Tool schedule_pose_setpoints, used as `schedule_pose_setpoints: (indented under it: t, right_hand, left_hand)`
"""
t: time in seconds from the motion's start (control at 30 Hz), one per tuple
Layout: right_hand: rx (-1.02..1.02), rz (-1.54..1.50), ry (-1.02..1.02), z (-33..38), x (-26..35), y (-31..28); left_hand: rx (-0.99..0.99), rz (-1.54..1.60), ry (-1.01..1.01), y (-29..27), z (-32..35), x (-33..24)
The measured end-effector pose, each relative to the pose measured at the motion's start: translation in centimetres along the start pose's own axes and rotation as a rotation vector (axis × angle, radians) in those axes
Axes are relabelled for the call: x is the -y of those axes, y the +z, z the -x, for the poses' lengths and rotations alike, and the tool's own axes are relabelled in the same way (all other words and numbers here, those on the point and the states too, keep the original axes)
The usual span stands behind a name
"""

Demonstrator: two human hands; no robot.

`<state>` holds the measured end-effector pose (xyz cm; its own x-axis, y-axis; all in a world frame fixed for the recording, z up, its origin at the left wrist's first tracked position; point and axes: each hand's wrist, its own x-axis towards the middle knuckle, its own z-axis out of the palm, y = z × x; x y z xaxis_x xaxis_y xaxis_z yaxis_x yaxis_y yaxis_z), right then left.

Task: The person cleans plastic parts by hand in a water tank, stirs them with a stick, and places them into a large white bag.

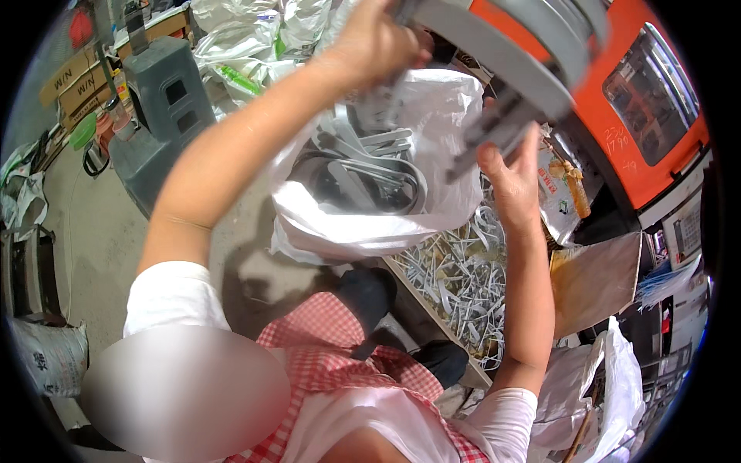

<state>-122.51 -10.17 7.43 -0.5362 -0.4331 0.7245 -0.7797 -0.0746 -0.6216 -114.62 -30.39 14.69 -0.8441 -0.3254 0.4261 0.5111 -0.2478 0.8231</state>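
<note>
Several curved grey plastic pieces point(494, 48) are held up together at the top right, overlapping and partly blurred. My left hand point(377, 45) is closed at their left end, its fingers smeared by motion. My right hand point(511, 174) grips their lower end between thumb and fingers, and part of that grip is hidden behind the plastic. Below both hands stands a white plastic bag point(351, 231) with its mouth wide. Similar grey looped strips point(378, 166) lie inside it.
Right of the bag, a low bin holds many thin grey scraps point(459, 289). An orange machine door point(641, 92) with a window is at the right, above a brown board point(598, 282). A dark grey moulded stand point(166, 108) and stacked cartons point(77, 85) are at the left.
</note>
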Motion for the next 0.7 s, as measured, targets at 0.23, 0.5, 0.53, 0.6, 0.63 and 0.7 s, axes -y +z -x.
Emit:
schedule_pose_setpoints:
  t: [0.23, 0.5, 0.53, 0.6, 0.63, 0.7]
  right_hand:
    - [0.193, 0.257, 0.791, 0.9, -7.1, -2.5]
    - [-0.041, -0.134, 0.029, -5.3, -5.1, 1.6]
    - [-0.107, -0.089, 0.033, -6.0, -5.2, 1.0]
    - [-0.086, 0.286, 0.101, -8.7, -10.0, -1.4]
    - [-0.007, 0.198, 0.387, -8.6, -10.8, -0.3]
    - [0.212, 0.31, 0.352, -9.2, -12.9, 0.1]
  left_hand:
    - [0.116, -0.341, 0.103, -6.3, -3.4, 0.4]
    - [0.187, -0.644, 0.286, -8.7, -5.3, -2.1]
    - [0.187, -0.632, 0.276, -9.0, -6.3, -1.3]
    - [0.185, -0.641, 0.292, -9.3, -7.0, -2.2]
    - [0.214, -0.703, 0.231, -10.2, -7.5, -1.7]
    - [0.128, -0.898, 0.378, -10.8, -7.9, -0.5]
